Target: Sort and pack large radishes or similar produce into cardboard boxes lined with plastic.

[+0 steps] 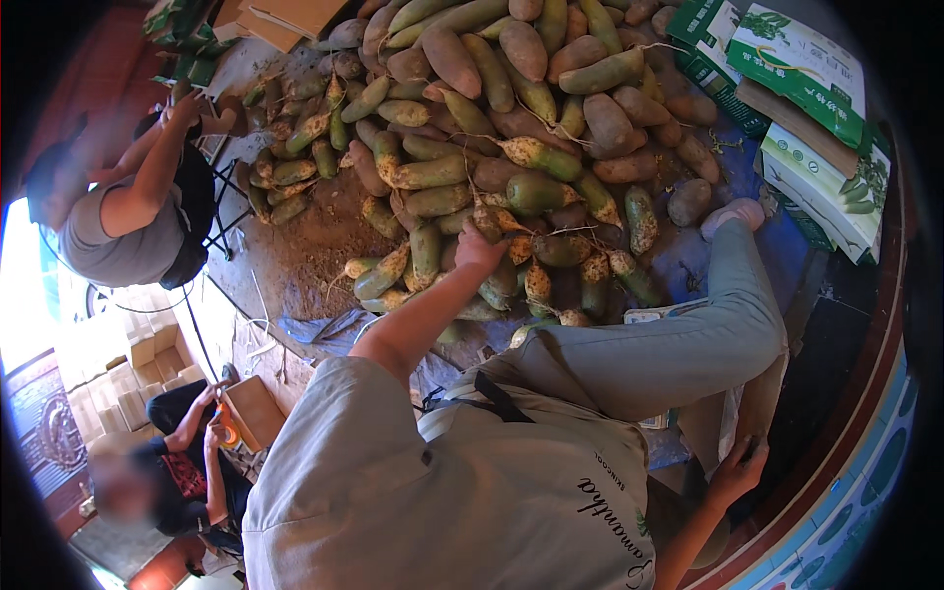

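Observation:
A large heap of green radishes (539,194) with soil-stained, yellowish ends spreads out in front of me. My left hand (478,250) reaches into its near middle, fingers closed around the thin end of a brownish radish (484,218). Low at the right, beside my bent leg, is my right hand (739,474). Its fingers are curled by the edge of an open cardboard box (703,418). Something small and dark shows at these fingertips, too indistinct to name.
Green and white printed cartons (821,177) stack at the far right. Brown, soil-coated roots (452,59) lie among the radishes. On the left a person (138,211) sits on a folding stool; below, another person (187,462) holds an orange tape dispenser (228,425) by a carton (254,411).

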The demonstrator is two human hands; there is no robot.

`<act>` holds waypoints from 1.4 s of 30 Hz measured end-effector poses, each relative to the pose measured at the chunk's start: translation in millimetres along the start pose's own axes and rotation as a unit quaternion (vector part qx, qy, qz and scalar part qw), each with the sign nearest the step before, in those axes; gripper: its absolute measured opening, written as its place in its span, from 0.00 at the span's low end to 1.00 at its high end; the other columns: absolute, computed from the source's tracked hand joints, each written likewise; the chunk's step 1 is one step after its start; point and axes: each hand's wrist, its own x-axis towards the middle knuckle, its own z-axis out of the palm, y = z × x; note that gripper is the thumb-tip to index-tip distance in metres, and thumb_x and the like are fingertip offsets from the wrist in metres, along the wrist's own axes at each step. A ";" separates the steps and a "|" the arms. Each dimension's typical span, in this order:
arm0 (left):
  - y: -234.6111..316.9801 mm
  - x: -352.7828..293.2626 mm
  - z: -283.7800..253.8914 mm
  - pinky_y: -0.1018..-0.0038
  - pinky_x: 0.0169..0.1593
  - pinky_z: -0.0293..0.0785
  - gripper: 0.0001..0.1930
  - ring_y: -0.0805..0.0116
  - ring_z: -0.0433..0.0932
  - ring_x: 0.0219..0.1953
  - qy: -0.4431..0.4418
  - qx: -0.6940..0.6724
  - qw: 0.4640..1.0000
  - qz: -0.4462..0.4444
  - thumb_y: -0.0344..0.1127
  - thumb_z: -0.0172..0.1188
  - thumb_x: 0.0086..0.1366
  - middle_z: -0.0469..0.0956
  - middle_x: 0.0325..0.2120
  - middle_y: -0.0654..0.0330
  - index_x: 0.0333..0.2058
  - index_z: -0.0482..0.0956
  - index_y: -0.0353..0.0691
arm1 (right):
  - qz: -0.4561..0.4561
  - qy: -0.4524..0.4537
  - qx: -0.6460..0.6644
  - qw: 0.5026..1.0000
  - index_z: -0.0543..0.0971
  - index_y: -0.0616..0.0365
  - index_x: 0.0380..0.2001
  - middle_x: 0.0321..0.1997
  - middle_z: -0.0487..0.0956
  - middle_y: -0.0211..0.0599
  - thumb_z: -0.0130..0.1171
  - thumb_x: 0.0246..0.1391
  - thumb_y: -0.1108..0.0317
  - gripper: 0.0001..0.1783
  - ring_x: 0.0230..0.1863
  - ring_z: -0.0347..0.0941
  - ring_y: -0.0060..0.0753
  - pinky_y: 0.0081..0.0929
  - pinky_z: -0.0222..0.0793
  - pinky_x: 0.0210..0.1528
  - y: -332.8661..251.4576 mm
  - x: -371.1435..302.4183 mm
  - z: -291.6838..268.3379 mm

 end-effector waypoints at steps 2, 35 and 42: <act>8.4 2.0 -3.6 0.67 0.47 0.66 0.51 0.54 0.69 0.46 -0.030 0.007 0.999 -0.040 0.55 0.63 0.41 0.67 0.45 0.48 0.56 0.45 0.32 | 0.006 0.006 0.009 1.000 0.70 0.67 0.41 0.40 0.73 0.53 0.48 0.52 0.74 0.13 0.39 0.72 0.48 0.33 0.68 0.40 5.3 -3.9 1.7; -90.7 44.5 -75.9 0.64 0.42 0.68 0.23 0.50 0.71 0.39 0.179 0.059 0.982 0.002 0.46 0.59 0.48 0.70 0.36 0.48 0.40 0.67 0.38 | 0.006 0.008 -0.026 1.000 0.71 0.69 0.38 0.37 0.74 0.53 0.49 0.52 0.73 0.11 0.38 0.72 0.48 0.32 0.68 0.39 2.8 -10.2 1.5; -110.1 119.4 -76.3 0.63 0.47 0.66 0.19 0.53 0.68 0.47 0.058 0.064 0.986 -0.141 0.44 0.44 0.56 0.68 0.45 0.46 0.42 0.71 0.39 | 0.013 -0.020 -0.042 0.999 0.71 0.68 0.38 0.36 0.74 0.53 0.49 0.51 0.74 0.11 0.37 0.72 0.50 0.33 0.67 0.37 -18.9 -2.1 -10.2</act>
